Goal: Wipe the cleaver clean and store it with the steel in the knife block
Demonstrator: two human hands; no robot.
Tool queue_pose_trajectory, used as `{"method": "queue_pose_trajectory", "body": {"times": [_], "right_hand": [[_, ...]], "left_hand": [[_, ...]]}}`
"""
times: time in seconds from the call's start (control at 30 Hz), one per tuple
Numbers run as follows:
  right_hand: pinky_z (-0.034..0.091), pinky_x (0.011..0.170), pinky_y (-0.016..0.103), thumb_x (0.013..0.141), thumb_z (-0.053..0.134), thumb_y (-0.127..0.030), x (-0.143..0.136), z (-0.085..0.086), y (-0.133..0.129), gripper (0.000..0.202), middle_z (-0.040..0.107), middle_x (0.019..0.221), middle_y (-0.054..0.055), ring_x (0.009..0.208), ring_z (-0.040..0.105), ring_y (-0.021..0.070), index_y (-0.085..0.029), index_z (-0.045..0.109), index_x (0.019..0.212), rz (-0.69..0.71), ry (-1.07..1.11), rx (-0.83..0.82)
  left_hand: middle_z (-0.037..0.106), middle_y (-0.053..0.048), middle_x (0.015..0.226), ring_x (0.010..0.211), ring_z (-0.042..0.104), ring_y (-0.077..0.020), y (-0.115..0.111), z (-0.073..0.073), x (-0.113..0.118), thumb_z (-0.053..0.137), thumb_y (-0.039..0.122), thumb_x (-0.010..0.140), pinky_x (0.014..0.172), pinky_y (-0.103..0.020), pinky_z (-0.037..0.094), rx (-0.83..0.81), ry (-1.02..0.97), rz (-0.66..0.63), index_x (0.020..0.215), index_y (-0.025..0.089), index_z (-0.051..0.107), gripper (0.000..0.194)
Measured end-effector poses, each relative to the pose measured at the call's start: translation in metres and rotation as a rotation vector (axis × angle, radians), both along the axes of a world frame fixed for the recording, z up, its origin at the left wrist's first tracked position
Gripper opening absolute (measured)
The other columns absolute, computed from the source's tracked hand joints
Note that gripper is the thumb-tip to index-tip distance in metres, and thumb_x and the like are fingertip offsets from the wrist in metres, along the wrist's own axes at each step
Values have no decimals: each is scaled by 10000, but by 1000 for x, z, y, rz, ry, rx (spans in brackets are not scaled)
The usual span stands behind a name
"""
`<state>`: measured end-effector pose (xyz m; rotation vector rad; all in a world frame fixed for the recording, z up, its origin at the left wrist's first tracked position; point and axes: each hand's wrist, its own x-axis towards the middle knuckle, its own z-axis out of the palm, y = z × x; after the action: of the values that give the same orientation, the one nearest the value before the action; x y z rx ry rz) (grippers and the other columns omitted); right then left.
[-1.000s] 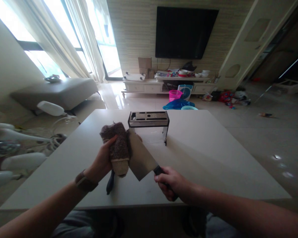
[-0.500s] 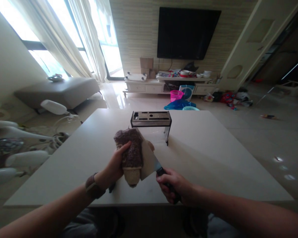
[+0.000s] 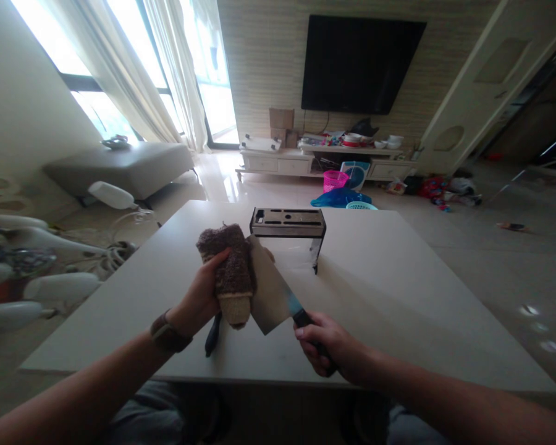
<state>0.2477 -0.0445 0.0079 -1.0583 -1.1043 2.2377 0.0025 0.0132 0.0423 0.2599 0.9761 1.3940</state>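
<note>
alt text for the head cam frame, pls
The left hand presses a brown cloth against a cleaver gripped by the right hand, above a white table with a knife block.

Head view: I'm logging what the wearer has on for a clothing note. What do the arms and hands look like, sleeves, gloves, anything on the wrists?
Both forearms are bare, with no sleeves in view. The left hand and right hand wear no gloves. A brown band, like a watch strap, circles the left wrist. No rings are visible.

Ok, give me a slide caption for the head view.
Left hand presses a brown cloth against a cleaver held by the right hand, knife block behind.
</note>
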Motion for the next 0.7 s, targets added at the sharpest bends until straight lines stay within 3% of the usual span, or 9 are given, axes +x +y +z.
{"method": "queue_pose_trajectory", "body": {"times": [0.27, 0.5, 0.7], "right_hand": [[274, 339, 177, 754, 671, -399, 1, 4, -9, 289, 422, 520, -113, 359, 261, 34, -225, 443, 785, -27, 1, -54], [291, 343, 186, 738, 663, -391, -1, 2, -10, 278, 420, 504, -110, 356, 264, 44, -230, 439, 772, -24, 20, -77], [322, 367, 192, 733, 676, -390, -2, 4, -9, 287, 427, 506, -104, 374, 295, 48, -226, 442, 762, 6, -13, -68]], "left_hand": [[770, -102, 821, 619, 730, -210, -8, 1, 0, 614, 222, 927, 633, -331, 644, -25, 30, 0, 1105, 120, 701, 223], [775, -148, 850, 648, 751, -251, -32, -8, 28, 631, 212, 915, 621, -360, 642, -90, 45, -164, 1107, 98, 692, 231], [780, -145, 872, 625, 747, -239, -24, -13, 24, 648, 180, 893, 623, -353, 643, -72, 62, -136, 1138, 98, 682, 261]]}}
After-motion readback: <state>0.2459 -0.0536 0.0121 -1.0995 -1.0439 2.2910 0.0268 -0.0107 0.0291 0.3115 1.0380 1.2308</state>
